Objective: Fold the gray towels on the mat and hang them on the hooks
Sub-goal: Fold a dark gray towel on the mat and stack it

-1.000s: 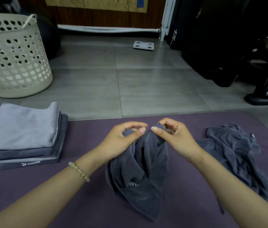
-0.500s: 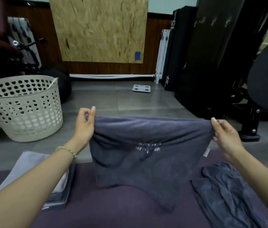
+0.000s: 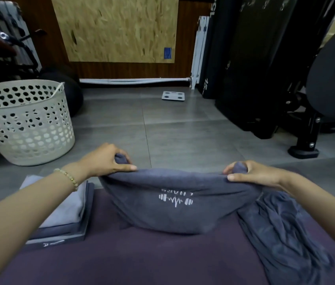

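Note:
A dark gray towel [image 3: 174,204] with a white logo is stretched between my hands over the purple mat [image 3: 142,260]. My left hand [image 3: 105,161] grips its left top corner and my right hand [image 3: 250,174] grips its right top corner. The towel's lower part sags onto the mat. A second dark gray towel [image 3: 279,231] lies crumpled on the mat to the right, partly under my right forearm. A stack of folded gray towels [image 3: 63,217] sits at the mat's left edge. No hooks are in view.
A white perforated laundry basket [image 3: 24,122] stands on the tiled floor at the left. Black gym equipment [image 3: 285,79] fills the right side. A small white scale [image 3: 173,96] lies on the floor near the back wall.
My hands found the towel's corners, lifted it and spread it wide; now both hands have lowered it, so its bottom rests on the mat.

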Available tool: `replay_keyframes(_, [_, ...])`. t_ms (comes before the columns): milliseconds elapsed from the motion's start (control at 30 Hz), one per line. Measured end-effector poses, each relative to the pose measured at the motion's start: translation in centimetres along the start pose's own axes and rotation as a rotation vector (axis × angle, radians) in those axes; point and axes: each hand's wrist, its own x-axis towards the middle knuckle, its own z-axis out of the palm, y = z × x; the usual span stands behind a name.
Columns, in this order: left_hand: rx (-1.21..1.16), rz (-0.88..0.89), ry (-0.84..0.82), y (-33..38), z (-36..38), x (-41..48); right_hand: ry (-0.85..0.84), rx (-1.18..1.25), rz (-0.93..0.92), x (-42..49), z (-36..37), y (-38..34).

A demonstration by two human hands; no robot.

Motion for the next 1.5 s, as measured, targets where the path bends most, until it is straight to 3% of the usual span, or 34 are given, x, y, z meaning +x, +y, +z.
replay_keyframes(100, [0.043,-0.003,-0.127,0.7,0.4,-0.9,-0.12,-0.144,0.081,-0.4,-0.1,0.1])
replay_keyframes(233, [0.165,-0.046,-0.254,1.3,1.6,-1.5,-0.065,-0.138,0.121,-0.8,-0.1,0.6])
replay_keyframes(367, [-0.3,-0.186,-0.383,2.5,1.2,-2.3,-0.195,0.215,0.105,-1.8,0.9,0.8])
replay_keyframes(500, [-0.922,-0.364,-0.526,2.9,0.2,-3.8,-0.261,0.612,0.141,-2.4,1.6,1.1])
replay_keyframes(567, [-1.152,-0.415,-0.511,2.5,-0.1,-3.9,-0.296,0.784,0.121,-2.7,1.3,0.9])
replay_keyframes(667, [-1.345,-0.443,-0.351,1.6,-0.2,-3.6,-0.276,0.93,0.061,-2.7,1.4,0.9])
replay_keyframes(800, [-1.246,-0.434,-0.36,0.4,3.2,-2.7,-0.265,0.902,0.086,-0.6,3.2,2.7])
replay_keyframes(900, [-1.02,-0.56,-0.429,-2.2,7.3,-1.9,-0.059,0.763,0.209,2.1,5.3,5.9])
replay_keyframes(1000, [-0.838,-0.569,-0.157,-4.9,11.4,-0.9,0.16,0.676,0.341,4.5,7.5,8.8])
replay_keyframes(1133, [-0.72,-0.55,0.165,-7.7,15.8,1.5,0.352,0.654,0.356,7.5,8.8,11.8])
replay_keyframes(1400, [-0.671,-0.516,0.471,-10.9,19.2,9.8,0.606,0.661,0.341,15.7,8.0,16.4])
replay_keyframes(1500, [-0.709,-0.553,0.503,-12.2,20.6,12.1,0.729,0.669,0.299,18.8,8.0,17.9])
